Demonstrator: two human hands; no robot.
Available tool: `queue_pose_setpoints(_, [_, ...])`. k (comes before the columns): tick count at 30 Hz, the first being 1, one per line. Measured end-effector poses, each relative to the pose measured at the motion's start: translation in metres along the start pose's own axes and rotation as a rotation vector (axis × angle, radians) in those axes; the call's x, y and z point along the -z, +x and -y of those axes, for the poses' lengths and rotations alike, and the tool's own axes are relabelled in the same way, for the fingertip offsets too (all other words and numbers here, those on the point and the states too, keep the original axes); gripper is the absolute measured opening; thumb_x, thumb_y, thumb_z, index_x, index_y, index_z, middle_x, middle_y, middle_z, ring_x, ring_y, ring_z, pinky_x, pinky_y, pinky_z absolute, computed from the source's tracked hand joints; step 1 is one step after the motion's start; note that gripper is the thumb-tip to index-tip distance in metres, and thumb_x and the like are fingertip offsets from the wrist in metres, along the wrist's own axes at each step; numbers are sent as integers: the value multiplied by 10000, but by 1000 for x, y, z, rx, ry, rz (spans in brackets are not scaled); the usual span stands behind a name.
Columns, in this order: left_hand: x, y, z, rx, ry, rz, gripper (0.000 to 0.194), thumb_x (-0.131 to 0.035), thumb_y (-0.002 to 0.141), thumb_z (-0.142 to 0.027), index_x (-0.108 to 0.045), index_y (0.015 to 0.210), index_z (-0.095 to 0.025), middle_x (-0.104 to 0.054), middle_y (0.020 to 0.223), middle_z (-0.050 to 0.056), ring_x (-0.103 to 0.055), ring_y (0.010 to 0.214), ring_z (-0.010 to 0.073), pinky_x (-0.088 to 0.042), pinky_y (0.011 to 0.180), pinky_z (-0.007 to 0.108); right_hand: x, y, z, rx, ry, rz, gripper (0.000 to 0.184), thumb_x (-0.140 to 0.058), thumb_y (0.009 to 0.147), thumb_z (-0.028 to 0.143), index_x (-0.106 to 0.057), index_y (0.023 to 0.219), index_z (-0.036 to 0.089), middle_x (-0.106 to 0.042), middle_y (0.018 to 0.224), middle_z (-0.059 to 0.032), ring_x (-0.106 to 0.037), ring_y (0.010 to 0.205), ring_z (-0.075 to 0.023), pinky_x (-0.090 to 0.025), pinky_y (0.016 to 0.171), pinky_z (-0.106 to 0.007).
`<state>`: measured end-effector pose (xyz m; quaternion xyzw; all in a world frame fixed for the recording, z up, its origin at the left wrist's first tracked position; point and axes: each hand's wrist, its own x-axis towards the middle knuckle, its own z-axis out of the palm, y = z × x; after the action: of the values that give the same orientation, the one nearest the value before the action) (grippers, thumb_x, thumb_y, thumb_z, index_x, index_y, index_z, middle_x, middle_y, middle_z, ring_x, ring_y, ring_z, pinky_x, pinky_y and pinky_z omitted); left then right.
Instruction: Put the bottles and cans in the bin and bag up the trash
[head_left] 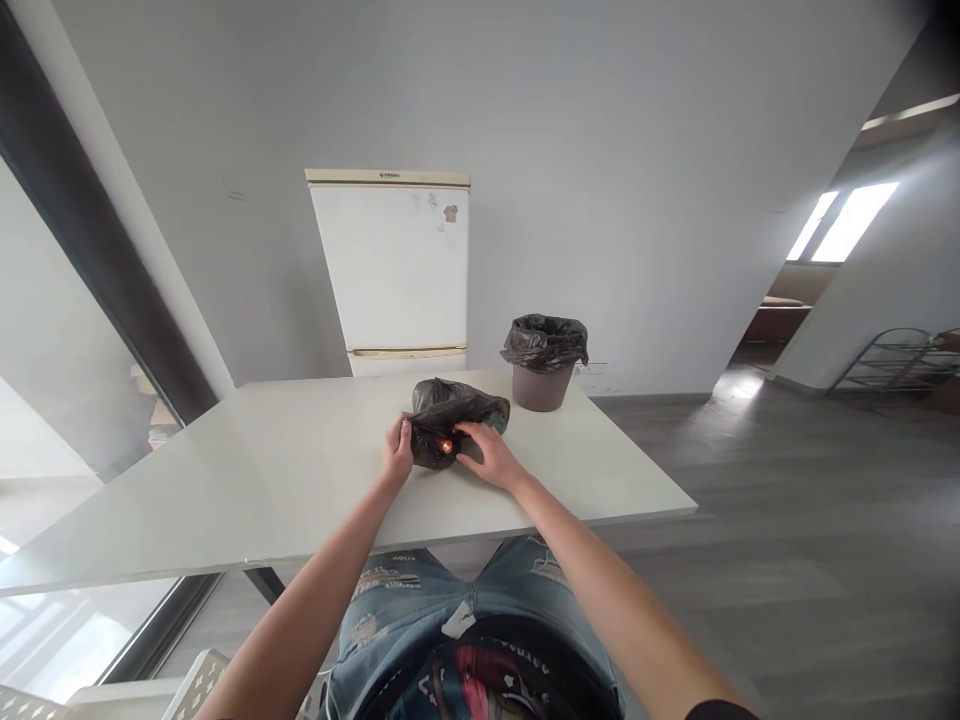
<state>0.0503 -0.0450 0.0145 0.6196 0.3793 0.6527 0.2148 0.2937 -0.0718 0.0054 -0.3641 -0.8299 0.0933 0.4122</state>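
Observation:
A black plastic bag [442,400] lies bunched on the white table in front of me, its mouth turned partly toward me. My left hand [398,448] is closed on the bag's left edge, thumb on top. At the right side of the mouth is my right hand [491,456], its thumb and fingers apart in a curve and the fingertips touching the bag. A shiny orange item [445,446] shows in the opening, too small to name. Something green [496,421] shows at the bag's right end, beyond my right hand. Other contents are hidden by the plastic.
A brown bin [541,388] lined with a black bag stands at the table's far right corner. The white table [300,480] has its near edge by my legs. A white fridge [401,265] stands behind it. A metal rack [889,360] is far right.

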Motion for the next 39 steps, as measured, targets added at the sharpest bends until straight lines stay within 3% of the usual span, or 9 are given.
queue_pose_setpoints(5, [3,6,8,62,16,-243,550,-387,1023,-696,-603,890,-209,-599,805,21,-571,792,195,-488,781,314,-4,1,-6,-73,25,46,186,-589,998,286,-753,1048,214,-752,979,-96,-650,959,-257,-420,1006,-478])
queue_pose_setpoints(12, [13,17,38,284,72,-524,429,-328,1044,-537,-575,911,-212,-618,900,41,-600,891,209,-506,882,348,16,-1,-4,-58,185,-80,448,-508,1011,400,-599,610,223,-690,857,-76,-612,844,-235,-498,950,-463])
queue_pose_setpoints(16, [13,16,58,407,101,-458,399,-415,989,-530,-617,869,-208,-679,897,63,-639,891,232,-522,888,371,20,-5,3,-101,387,44,375,-527,1021,437,-734,795,221,-761,882,-71,-696,785,-224,-562,766,-365])
queue_pose_setpoints(19, [12,15,66,422,109,-341,403,-449,962,-545,-638,840,-210,-707,878,63,-648,859,235,-527,845,358,19,-7,3,-170,478,97,416,-484,1036,424,-710,760,211,-727,732,-38,-658,633,-186,-543,666,-319])
queue_pose_setpoints(24, [9,15,66,406,147,-262,407,-449,955,-559,-608,797,-220,-682,824,60,-617,806,234,-496,800,351,16,-5,-8,-205,271,-54,324,-471,934,219,-769,1061,222,-773,845,-24,-705,758,-192,-558,784,-322])
queue_pose_setpoints(27, [8,15,65,390,163,-252,419,-445,958,-576,-580,768,-228,-653,790,52,-590,772,228,-478,780,349,12,-5,-11,-237,63,-162,329,-490,891,201,-787,1028,233,-800,1087,-58,-744,888,-230,-571,824,-357])
queue_pose_setpoints(30, [8,15,63,373,157,-245,426,-417,971,-580,-563,775,-231,-628,779,39,-571,758,217,-464,759,339,9,-7,-9,-191,-25,-225,321,-480,901,181,-781,1000,239,-710,1383,-66,-732,1088,-255,-580,861,-359])
queue_pose_setpoints(34, [8,14,56,329,139,-229,434,-416,979,-591,-524,759,-233,-584,760,13,-535,742,197,-442,725,312,10,-8,-6,-188,-209,-283,487,-437,880,92,-720,1241,255,-503,1621,-36,-728,1048,-228,-581,758,-329])
queue_pose_setpoints(39, [6,12,41,269,125,-178,443,-434,996,-597,-488,744,-237,-537,732,-7,-493,707,187,-433,713,314,14,-6,-11,-305,-322,-390,397,-460,890,134,-740,1168,184,-494,1616,-100,-604,1198,-317,-537,974,-461])
